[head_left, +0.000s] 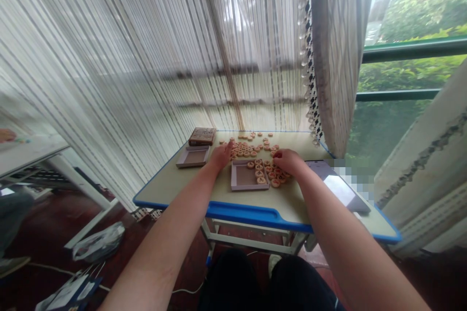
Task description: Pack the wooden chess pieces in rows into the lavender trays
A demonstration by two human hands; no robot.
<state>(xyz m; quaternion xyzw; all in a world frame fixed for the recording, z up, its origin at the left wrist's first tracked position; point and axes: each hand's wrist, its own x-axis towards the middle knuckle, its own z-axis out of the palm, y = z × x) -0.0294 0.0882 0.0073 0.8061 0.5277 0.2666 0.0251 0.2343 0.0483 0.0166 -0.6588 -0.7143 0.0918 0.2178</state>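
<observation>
Round wooden Chinese chess pieces (245,148) lie scattered over the desk, several with characters on top. My left hand (220,155) rests at the left edge of this spread, its fingers stretched out beside the pieces and holding none that I can see. On the right, the fingers of my right hand (287,160) are bent together at a piece, above a second heap of pieces (276,175). Between my forearms sits an open shallow box (241,187). Several pieces stand inside it along its right side, the top one with another to its left.
A second shallow tray (193,164) and a brown printed box (203,135) are at the desk's left. A flat, shiny dark tablet-like thing (337,187) lies under my right forearm. The desk's blue edge (242,211) faces me; a string curtain (153,58) hangs behind.
</observation>
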